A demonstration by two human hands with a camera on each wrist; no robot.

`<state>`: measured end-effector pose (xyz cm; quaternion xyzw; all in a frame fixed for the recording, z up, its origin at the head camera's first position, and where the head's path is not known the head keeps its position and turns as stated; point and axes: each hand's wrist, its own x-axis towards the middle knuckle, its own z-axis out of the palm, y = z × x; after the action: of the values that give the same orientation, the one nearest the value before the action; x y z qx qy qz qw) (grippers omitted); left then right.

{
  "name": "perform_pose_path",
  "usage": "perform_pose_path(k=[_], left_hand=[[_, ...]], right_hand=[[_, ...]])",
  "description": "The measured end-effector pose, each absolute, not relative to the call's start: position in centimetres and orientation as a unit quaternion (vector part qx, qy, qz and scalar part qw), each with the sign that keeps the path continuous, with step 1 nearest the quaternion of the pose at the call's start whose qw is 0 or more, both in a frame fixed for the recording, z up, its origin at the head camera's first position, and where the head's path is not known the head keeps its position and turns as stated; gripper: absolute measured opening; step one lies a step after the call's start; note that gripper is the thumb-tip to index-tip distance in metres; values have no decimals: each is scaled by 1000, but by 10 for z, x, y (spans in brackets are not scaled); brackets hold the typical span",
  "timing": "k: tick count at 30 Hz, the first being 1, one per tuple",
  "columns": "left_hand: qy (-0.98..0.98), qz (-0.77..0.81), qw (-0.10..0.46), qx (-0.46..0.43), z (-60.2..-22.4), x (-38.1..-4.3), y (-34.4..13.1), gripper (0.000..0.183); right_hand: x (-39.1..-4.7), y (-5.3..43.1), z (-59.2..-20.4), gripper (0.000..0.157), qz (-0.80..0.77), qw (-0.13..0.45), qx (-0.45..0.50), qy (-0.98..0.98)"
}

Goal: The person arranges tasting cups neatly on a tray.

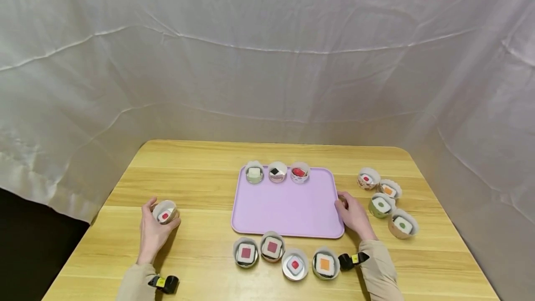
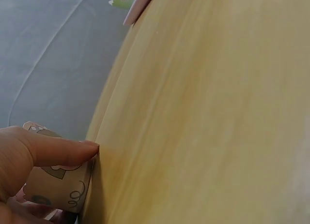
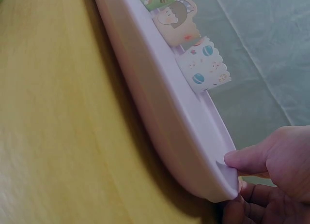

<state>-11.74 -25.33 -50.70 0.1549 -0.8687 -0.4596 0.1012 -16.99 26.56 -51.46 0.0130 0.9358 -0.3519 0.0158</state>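
At the left of the table, my left hand [image 1: 152,233] holds a paper baking cup [image 1: 168,206] between thumb and fingers. Inside that cup lies a white piece with a red centre. The left wrist view shows the thumb along the printed cup wall [image 2: 63,183], its base at the tabletop. My right hand [image 1: 355,217] grips the right edge of a lilac tray [image 1: 288,208]. In the right wrist view, the thumb presses on the tray rim [image 3: 225,178] with fingers curled beneath. Along the tray's far edge stand three cups: a green one [image 1: 254,175], a middle one [image 1: 277,178] and a white-patterned one [image 1: 299,178].
In front of the tray stands a row of several filled cups, including one with an orange-centred piece [image 1: 325,264]. Several more, such as a green cup [image 1: 380,208], cluster right of my right hand. A pale curtain [image 1: 267,82] hangs behind the wooden table [image 1: 200,175].
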Motion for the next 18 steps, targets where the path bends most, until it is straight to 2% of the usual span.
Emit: perform_pose_path(k=[18], left_hand=[[-869,-459,92,163,-503,-117,-250,94]], right_hand=[[-169,265,-513,40,-350,28,21,936]])
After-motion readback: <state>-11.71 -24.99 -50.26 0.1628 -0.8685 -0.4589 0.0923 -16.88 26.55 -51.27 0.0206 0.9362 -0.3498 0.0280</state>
